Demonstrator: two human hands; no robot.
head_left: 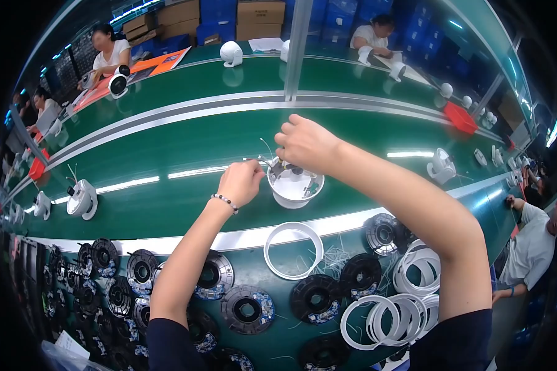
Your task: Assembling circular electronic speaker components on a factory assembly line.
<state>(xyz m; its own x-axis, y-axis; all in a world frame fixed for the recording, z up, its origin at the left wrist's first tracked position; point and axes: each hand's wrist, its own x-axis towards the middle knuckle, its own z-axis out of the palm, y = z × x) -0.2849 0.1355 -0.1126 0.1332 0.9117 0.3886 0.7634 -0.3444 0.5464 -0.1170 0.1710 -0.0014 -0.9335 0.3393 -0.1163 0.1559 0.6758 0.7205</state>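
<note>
A white round camera housing (295,188) stands on the green belt in front of me, its open side up, with metal parts and thin wires inside. At its left rim my left hand (239,183) is closed in a pinch around a thin cable (261,161) that runs from the housing. My right hand (308,146) is a loose fist over the far rim. Whatever it grips is hidden under the fingers. A small dark and yellow part shows just below that hand.
Nearer me lie a white ring (267,250), stacked white rings (377,323), black discs with blue circuit boards (248,310) and loose clear ties (332,260). Other white housings (82,199) sit along the belt. A metal post (296,49) rises beyond; co-workers sit across and at right.
</note>
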